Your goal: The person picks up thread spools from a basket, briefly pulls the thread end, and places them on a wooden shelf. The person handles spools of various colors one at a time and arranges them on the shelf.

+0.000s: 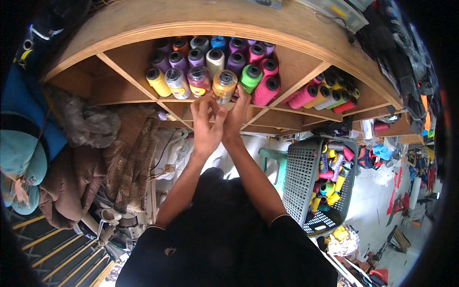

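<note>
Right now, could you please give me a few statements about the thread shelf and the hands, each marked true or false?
1. Both hands reach to the orange-gold thread cone on the wooden shelf. True: the left hand and the right hand meet just below it.
2. The grey plastic basket is empty. False: it holds many coloured spools.
3. A bright green cone stands right of the orange-gold one. True.
4. All the cones on the shelf are purple. False: there are yellow, pink, green, white and blue ones too.
5. The left hand rests on the brown cloth. False: it is up at the shelf.
</note>
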Demonstrator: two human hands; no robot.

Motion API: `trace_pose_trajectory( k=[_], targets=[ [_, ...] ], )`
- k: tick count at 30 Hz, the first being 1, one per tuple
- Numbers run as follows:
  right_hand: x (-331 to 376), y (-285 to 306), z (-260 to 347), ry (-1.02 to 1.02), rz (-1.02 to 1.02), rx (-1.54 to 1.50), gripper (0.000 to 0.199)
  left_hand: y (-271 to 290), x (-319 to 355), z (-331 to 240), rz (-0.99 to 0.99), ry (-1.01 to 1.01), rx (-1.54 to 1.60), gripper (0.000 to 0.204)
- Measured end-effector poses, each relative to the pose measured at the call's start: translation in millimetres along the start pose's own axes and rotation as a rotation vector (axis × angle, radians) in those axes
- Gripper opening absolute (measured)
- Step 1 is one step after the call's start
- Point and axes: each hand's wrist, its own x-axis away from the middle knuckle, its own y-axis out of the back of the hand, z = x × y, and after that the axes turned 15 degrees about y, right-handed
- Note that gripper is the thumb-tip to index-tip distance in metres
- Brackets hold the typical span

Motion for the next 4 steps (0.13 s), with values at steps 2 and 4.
trace_pose_trajectory(
  k=[2,4],
  targets=[
    [6,0,-4,-0.007,-0.032,-0.103,0.066,-5,3,-4,-0.008,-0.016,0.084,0.049],
    [17,1,-16,-0.025,0.031,-0.124,0.077,-6,2,3,0.042,0.007,0.1,0.055]
  ],
)
